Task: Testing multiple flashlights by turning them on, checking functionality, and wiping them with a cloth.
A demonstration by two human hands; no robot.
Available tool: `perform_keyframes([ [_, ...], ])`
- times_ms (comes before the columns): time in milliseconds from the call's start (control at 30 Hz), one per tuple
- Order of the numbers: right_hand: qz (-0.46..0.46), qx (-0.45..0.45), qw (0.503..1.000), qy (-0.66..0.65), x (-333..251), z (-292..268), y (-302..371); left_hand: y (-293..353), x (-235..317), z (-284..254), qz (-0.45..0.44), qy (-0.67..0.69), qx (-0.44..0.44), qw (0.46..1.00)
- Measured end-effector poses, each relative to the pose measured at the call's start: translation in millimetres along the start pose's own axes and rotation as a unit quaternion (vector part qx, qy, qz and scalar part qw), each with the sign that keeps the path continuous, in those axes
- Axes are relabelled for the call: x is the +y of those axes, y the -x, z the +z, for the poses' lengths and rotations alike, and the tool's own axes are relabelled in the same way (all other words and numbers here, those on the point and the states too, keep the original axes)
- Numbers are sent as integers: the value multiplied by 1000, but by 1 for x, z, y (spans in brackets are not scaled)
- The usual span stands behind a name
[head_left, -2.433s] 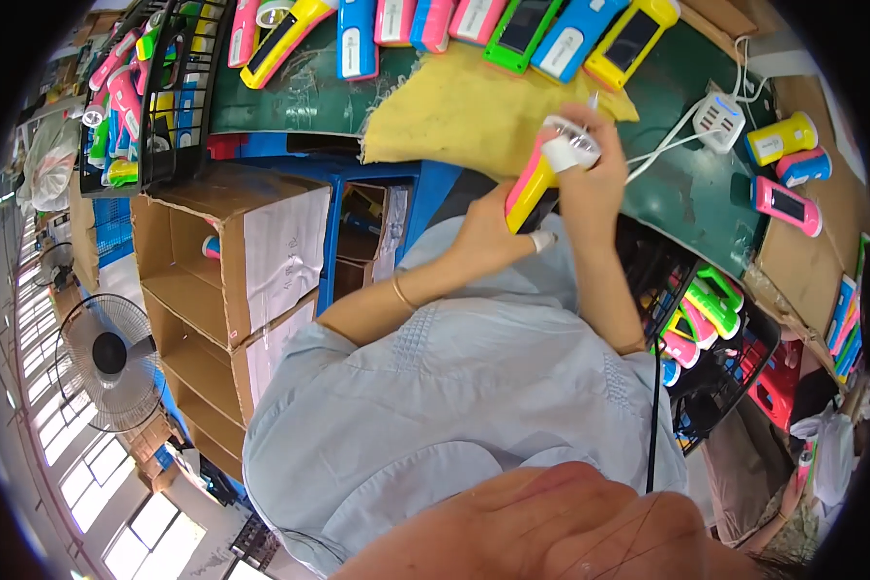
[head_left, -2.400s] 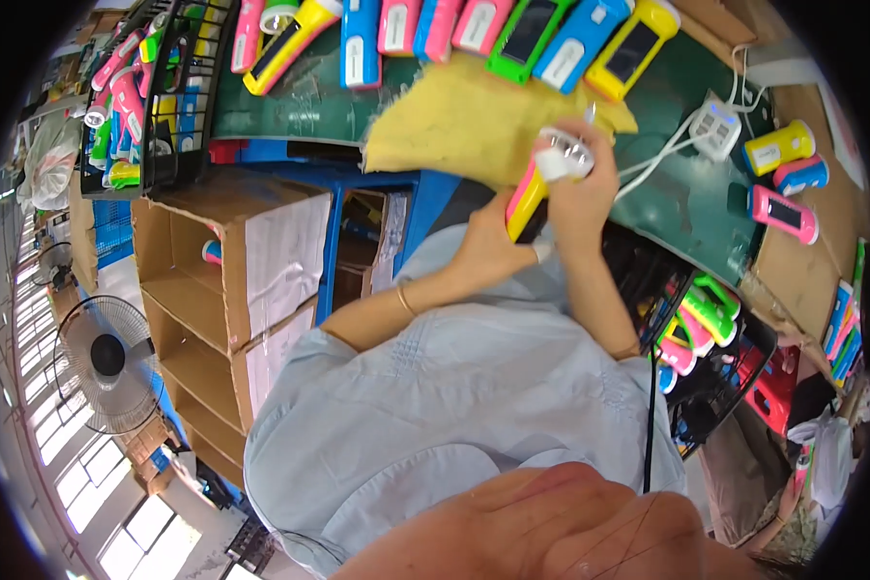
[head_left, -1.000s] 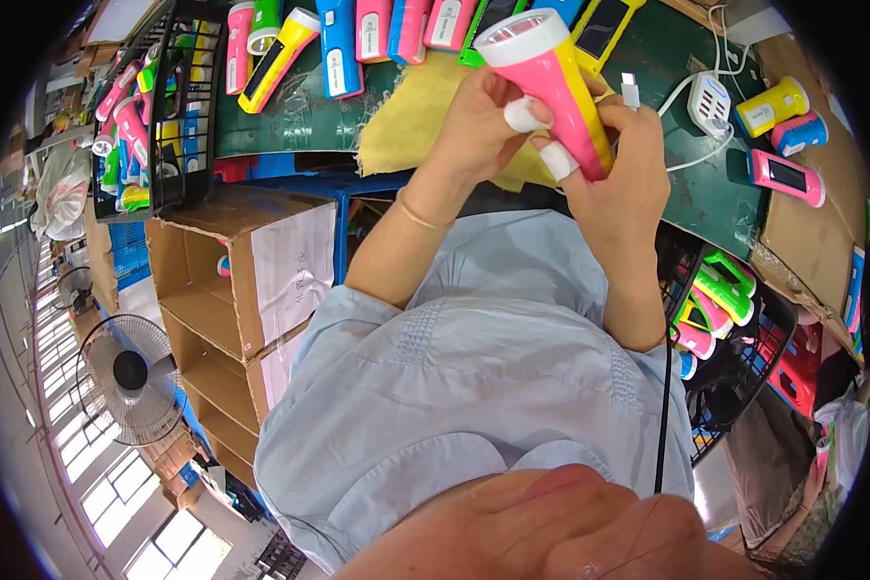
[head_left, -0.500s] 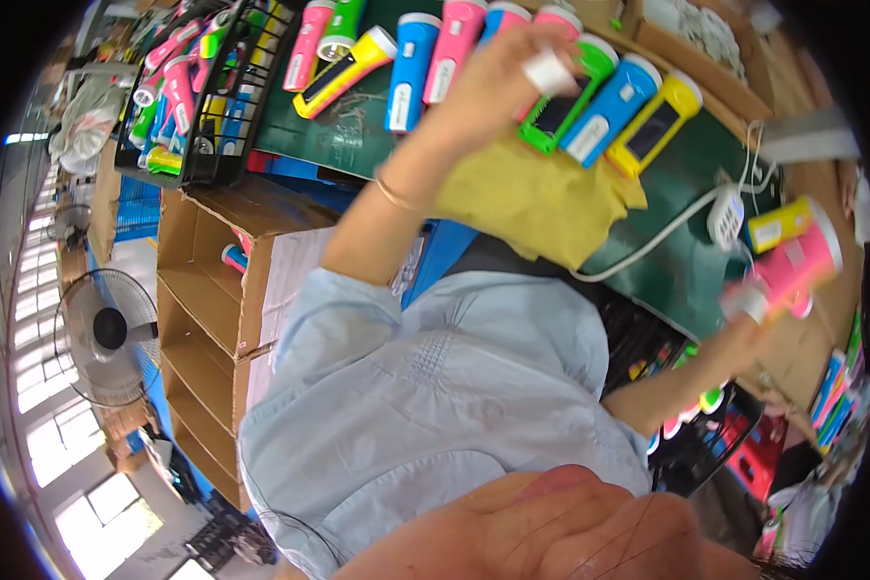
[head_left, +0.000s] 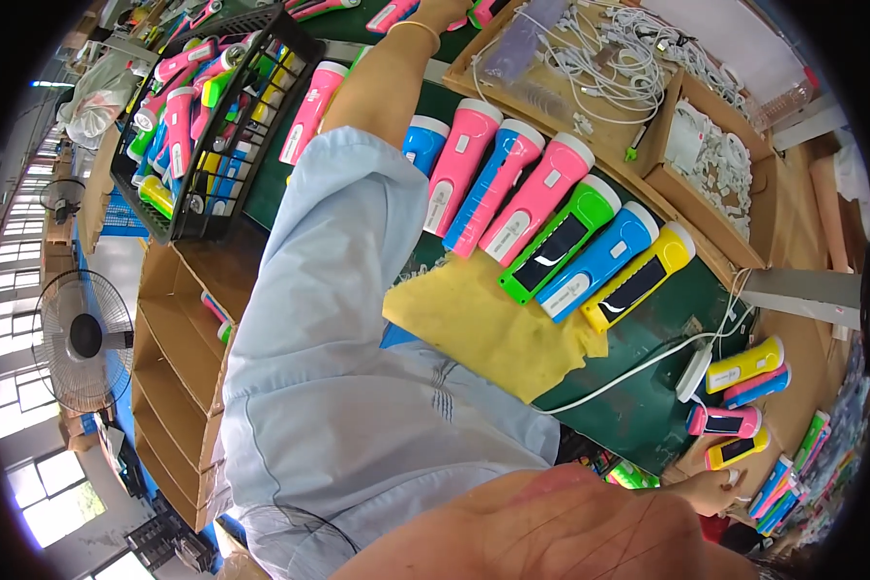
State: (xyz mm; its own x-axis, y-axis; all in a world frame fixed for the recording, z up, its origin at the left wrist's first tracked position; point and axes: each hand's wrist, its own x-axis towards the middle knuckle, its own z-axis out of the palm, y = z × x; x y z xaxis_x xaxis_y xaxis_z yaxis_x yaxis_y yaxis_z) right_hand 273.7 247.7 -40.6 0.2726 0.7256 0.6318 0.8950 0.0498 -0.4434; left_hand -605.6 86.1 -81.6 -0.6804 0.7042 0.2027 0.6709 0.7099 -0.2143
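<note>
Head view. Left hand [head_left: 442, 12] is reaching to the far edge of the bench [head_left: 648, 406], past the row of torches [head_left: 541, 227]; only the wrist with a bracelet is showing, so I cannot tell whether the hand is open or closed. Right hand [head_left: 710, 491] is sitting low at the near right, close to a yellow torch [head_left: 737, 449] and a pink torch [head_left: 723, 421]; its grip cannot be made out either. The yellow cloth [head_left: 488, 333] is lying just near of the row. A black crate [head_left: 213, 116] of torches is standing at far left.
</note>
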Motion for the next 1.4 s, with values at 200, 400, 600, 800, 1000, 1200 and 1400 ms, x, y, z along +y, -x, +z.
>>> perform_keyframes([
  [200, 113, -317, 840, -426, -93, -54, 57, 62, 156, -73, -177, 540, 69, 820],
  [400, 39, -586, 542, -601, -191, -41, 127, 323, 262, -216, 2, 907, -262, 328],
  [600, -175, -291, 712, -615, -170, -70, 148, 449, 290, -213, 227, 674, -445, 545],
  [800, -183, -516, 694, -467, -159, -69, 183, 458, 311, -200, 116, 844, -210, 480],
  [1000, -120, -532, 679, -491, -129, -56, 177, 435, 323, -212, -49, 917, -244, 313],
  [1200, 84, -578, 600, -547, -120, -51, 176, 421, 327, -237, -48, 911, -340, 227],
  [1400, 53, -565, 617, -546, -119, -53, 181, 412, 330, -238, -86, 905, -401, 116],
])
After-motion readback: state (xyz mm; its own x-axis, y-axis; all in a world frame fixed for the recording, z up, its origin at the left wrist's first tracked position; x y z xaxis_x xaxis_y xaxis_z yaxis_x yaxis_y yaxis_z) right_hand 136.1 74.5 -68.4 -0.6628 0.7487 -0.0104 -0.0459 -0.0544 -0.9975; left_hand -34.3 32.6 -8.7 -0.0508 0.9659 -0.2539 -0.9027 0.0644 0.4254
